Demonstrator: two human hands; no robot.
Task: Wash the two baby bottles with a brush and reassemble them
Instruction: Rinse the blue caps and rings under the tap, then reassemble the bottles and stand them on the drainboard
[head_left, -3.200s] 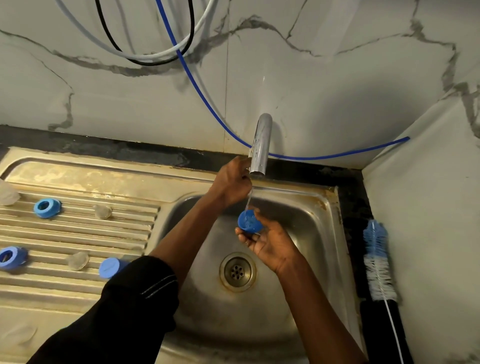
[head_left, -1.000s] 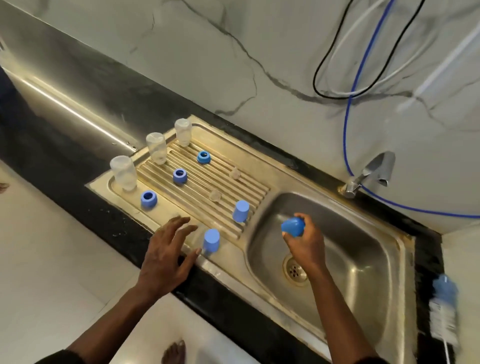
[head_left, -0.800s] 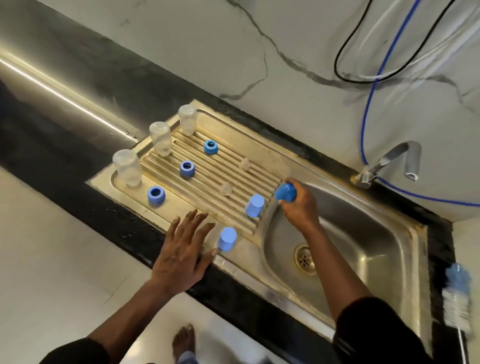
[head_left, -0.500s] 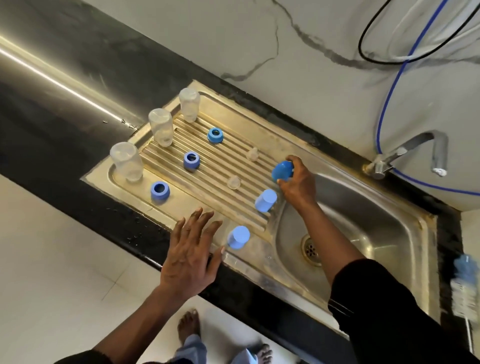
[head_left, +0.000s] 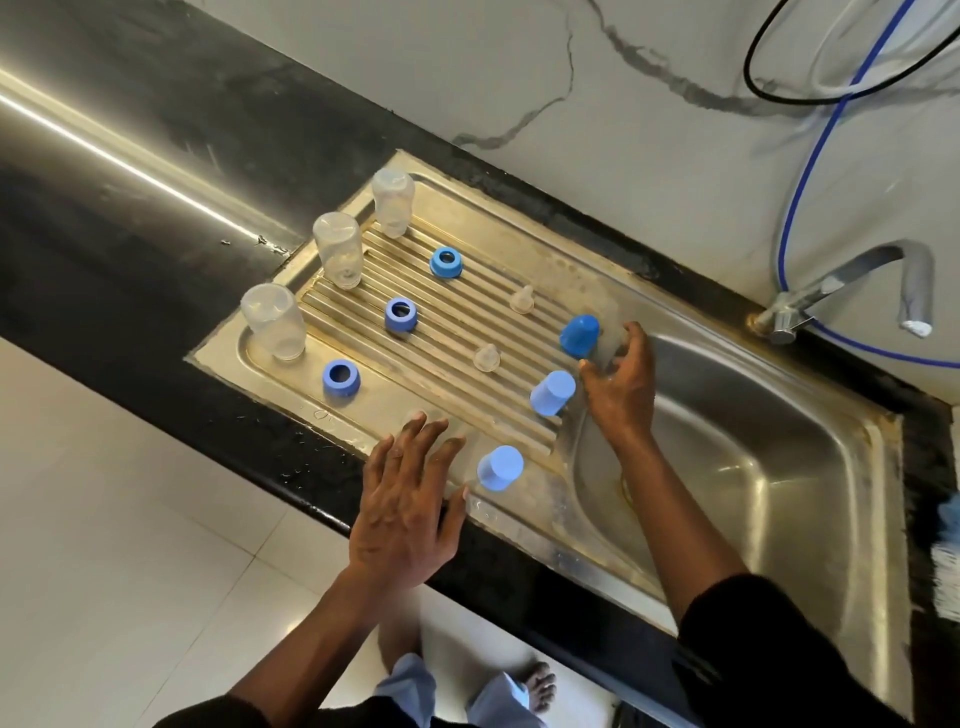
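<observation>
Your right hand (head_left: 618, 387) hung relaxed, holding nothing, just beside the dark blue cap (head_left: 579, 336); your left hand (head_left: 410, 499) lay spread. The cap seemed light, stiff and wet; its sides were the place to pinch.

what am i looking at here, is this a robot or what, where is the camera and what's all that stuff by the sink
No robot: these are a person's two bare hands, filmed by one wide camera worn on the head, looking down. The left hand is spread, fingers straight, over the front edge of the steel draining board. The right hand hangs open beside a dark blue cap standing on the board and holds nothing. Also on the board: three clear bottles upside down, three blue rings, two clear teats and two lighter blue caps. The sink bowl and tap are to the right.
</observation>
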